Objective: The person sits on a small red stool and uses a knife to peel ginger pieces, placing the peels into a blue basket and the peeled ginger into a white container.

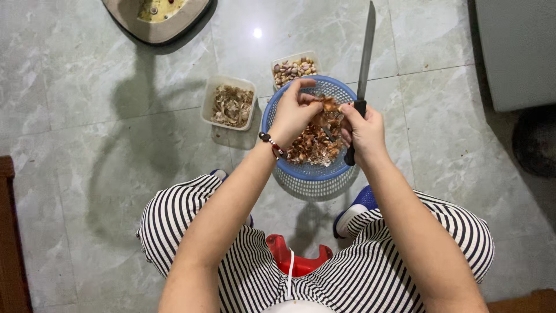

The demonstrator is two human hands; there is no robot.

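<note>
My left hand (294,113) holds a small brown-skinned bulb (328,104) over a blue mesh basket (333,88), pinching it with thumb and fingers. My right hand (364,132) grips the black handle of a long knife (365,51), blade pointing away, and its fingers also touch the bulb's skin. The basket holds a heap of brown papery peels (315,145). A beaded bracelet sits on my left wrist.
Beyond the basket stand a clear tub of peeled bulbs (294,69) and a white tub of dry skins (230,105). A tan tray (157,16) lies at the top. I sit on a red stool (297,259) over a grey tiled floor (116,145). A pale cabinet (515,52) stands right.
</note>
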